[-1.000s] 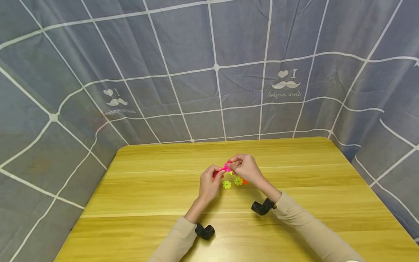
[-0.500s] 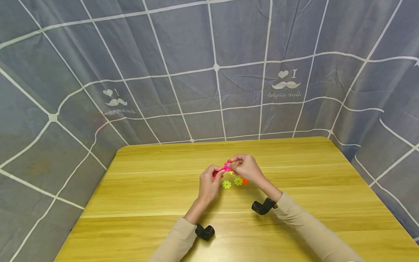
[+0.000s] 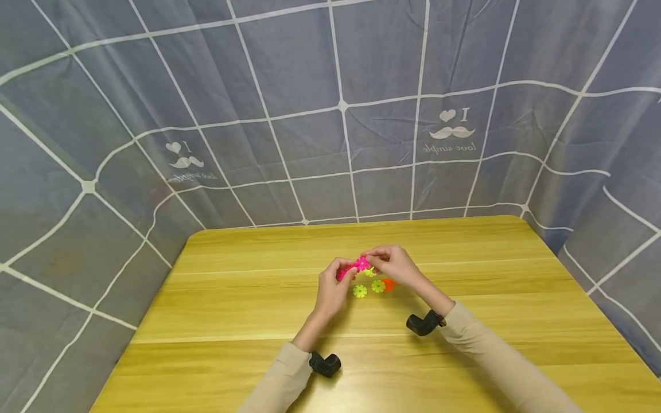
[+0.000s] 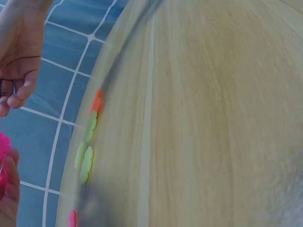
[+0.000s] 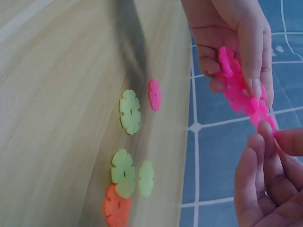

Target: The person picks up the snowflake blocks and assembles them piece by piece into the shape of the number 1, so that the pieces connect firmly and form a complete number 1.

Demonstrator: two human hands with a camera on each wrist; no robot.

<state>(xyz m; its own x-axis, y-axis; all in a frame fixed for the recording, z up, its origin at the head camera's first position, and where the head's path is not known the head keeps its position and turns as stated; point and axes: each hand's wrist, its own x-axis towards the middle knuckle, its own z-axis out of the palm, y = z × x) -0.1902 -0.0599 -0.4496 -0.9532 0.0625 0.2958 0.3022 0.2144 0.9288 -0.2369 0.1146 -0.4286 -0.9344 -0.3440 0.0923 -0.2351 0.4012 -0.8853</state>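
Note:
My left hand [image 3: 330, 289] holds a short run of joined pink notched flower-shaped discs [image 5: 239, 94], pinched between thumb and fingers. On the other end of the run, my right hand [image 3: 399, 266] pinches the edge of the last pink disc [image 3: 363, 263] between thumb and fingertip. The pieces are held up over the table. In the right wrist view, the discs overlap one another at angles, and the left thumb covers part of them. The left wrist view catches only a sliver of the held pink disc [image 4: 4, 144] at its edge.
Under the hands, yellow-green discs [image 5: 130, 112] lie on the wooden table [image 3: 248, 321]. One overlaps an orange disc [image 5: 117, 208], and a pink disc [image 5: 155, 94] lies nearby. A grey curtain with white lines [image 3: 382, 143] hangs behind the table's far edge.
The right hand has shifted slightly right and down, and the pink disc at its fingertips now shows more of its face. The left hand keeps its hold; loose discs stay put.

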